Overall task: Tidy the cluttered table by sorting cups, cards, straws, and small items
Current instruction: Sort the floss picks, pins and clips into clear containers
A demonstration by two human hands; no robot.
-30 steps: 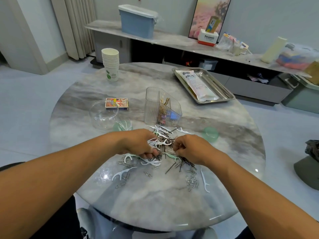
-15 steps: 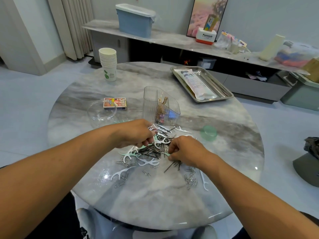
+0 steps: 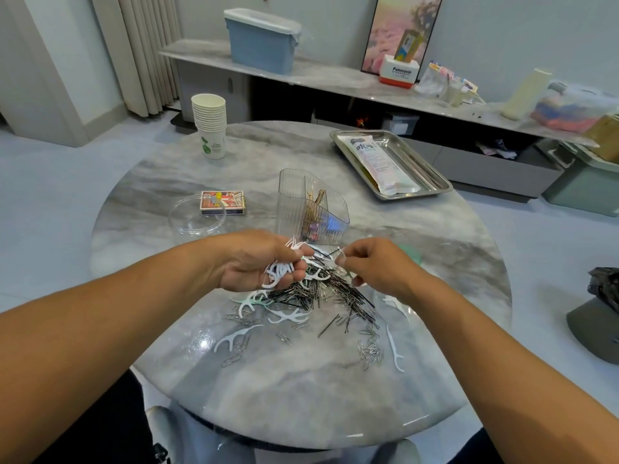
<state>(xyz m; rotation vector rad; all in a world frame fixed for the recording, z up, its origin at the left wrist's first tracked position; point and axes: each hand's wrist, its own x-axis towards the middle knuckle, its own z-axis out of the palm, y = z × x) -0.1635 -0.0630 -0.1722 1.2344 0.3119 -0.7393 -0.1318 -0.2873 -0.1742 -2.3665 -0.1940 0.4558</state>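
Left hand (image 3: 258, 264) cupped, clamped on bunch of white floss picks (image 3: 279, 271) above mixed pile (image 3: 321, 296) at table (image 3: 301, 390) centre; right hand (image 3: 375, 266) pinching one black hairpin (image 3: 335, 252) beside it. Risk: overfull grip spilling picks back into pile; hairpin snagging others. Clear organizer (image 3: 310, 212) just behind.

Home living room: low sideboard (image 3: 335, 78), curtains (image 3: 140, 51)

One stack of paper cups (image 3: 209, 123), one card box (image 3: 222, 202), one metal tray (image 3: 432, 177), two hands (image 3: 254, 262).
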